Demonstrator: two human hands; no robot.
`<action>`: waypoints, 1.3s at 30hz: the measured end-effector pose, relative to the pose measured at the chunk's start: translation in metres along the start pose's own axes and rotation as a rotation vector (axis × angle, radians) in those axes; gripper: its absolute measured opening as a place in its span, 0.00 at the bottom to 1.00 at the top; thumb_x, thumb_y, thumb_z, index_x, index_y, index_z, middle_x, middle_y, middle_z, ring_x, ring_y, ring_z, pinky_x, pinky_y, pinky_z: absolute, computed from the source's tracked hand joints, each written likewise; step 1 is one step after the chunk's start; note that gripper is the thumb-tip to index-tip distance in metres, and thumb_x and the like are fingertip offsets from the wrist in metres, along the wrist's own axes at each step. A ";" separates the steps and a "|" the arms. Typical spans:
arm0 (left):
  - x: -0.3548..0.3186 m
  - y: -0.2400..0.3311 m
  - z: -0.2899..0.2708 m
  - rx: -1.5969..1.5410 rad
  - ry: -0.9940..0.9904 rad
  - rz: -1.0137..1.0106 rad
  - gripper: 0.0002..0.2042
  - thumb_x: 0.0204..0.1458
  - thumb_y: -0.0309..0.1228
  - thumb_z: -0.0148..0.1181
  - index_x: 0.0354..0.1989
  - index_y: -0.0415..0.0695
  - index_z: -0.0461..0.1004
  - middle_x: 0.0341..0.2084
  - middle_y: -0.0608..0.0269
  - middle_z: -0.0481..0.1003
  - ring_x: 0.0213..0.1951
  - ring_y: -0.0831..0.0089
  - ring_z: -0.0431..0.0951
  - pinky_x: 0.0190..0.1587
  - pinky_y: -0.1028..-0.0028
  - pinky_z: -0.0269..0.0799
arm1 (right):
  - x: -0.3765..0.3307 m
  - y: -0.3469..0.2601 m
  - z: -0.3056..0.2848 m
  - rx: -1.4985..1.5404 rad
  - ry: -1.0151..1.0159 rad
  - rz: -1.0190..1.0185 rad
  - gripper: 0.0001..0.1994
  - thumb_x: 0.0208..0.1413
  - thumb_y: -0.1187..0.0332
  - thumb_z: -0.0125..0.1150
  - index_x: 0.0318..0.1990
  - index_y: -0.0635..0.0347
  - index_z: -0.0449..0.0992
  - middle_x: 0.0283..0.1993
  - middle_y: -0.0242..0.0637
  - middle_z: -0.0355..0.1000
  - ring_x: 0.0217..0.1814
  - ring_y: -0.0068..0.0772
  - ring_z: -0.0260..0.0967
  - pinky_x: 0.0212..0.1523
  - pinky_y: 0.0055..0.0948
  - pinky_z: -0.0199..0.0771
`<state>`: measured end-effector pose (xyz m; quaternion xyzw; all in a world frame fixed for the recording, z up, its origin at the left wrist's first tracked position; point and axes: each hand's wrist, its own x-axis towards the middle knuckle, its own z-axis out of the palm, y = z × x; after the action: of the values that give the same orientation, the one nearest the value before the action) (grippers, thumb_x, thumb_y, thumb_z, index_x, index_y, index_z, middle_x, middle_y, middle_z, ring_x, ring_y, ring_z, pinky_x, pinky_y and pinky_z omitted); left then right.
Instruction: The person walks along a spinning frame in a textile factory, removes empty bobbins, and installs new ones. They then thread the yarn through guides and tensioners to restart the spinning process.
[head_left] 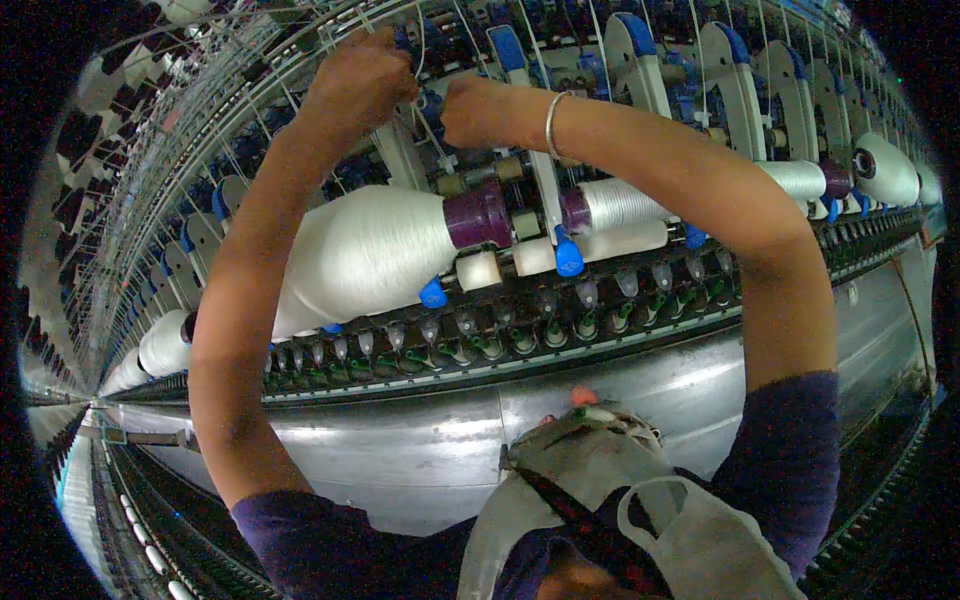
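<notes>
Both my arms are raised over a yarn winding machine. My left hand (pixel 368 80) is up among the upper rods and yarn lines, its fingers curled closed. Just to its right, my right hand (pixel 482 112) is also closed, near a small blue part between the two hands. What either hand pinches is too small or hidden to tell. Below them lies a large white yarn cone (pixel 375 245) with a purple tube end (pixel 480 217). A second yarn package (pixel 615 205) sits to its right, partly behind my right forearm.
Grey arms with blue caps (pixel 637 35) line the upper machine. Blue-tipped levers (pixel 568 252) hang between packages. A row of small guides (pixel 520 330) runs below, above a metal panel (pixel 370 450). Another cone (pixel 886 172) stands far right. A pale bag (pixel 590 465) hangs at my front.
</notes>
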<state>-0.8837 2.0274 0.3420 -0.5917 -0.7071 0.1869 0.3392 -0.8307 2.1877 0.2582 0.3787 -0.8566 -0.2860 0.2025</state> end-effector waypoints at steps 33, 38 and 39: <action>0.044 0.048 0.075 -0.625 -0.158 0.078 0.09 0.39 0.27 0.60 0.30 0.46 0.81 0.27 0.51 0.78 0.31 0.54 0.79 0.36 0.63 0.75 | -0.197 -0.011 -0.056 2.037 1.023 0.657 0.11 0.62 0.60 0.50 0.36 0.58 0.70 0.44 0.32 0.70 0.46 0.28 0.65 0.56 0.26 0.58; 0.046 0.052 0.078 -0.701 -0.221 0.079 0.09 0.39 0.26 0.60 0.30 0.46 0.81 0.27 0.53 0.78 0.31 0.56 0.79 0.36 0.63 0.75 | -0.182 -0.006 -0.048 1.817 0.841 0.880 0.09 0.61 0.61 0.50 0.37 0.56 0.71 0.37 0.32 0.73 0.35 0.30 0.68 0.41 0.28 0.66; 0.046 0.052 0.077 -0.741 -0.260 0.057 0.09 0.39 0.25 0.60 0.30 0.45 0.81 0.27 0.53 0.78 0.31 0.56 0.79 0.36 0.63 0.75 | -0.180 -0.006 -0.046 1.675 0.740 0.930 0.09 0.61 0.61 0.50 0.37 0.56 0.72 0.35 0.32 0.73 0.33 0.31 0.69 0.38 0.28 0.67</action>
<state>-0.9042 2.0948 0.2651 -0.6649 -0.7469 0.0016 0.0048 -0.6877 2.3060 0.2657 0.0935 -0.7272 0.6450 0.2154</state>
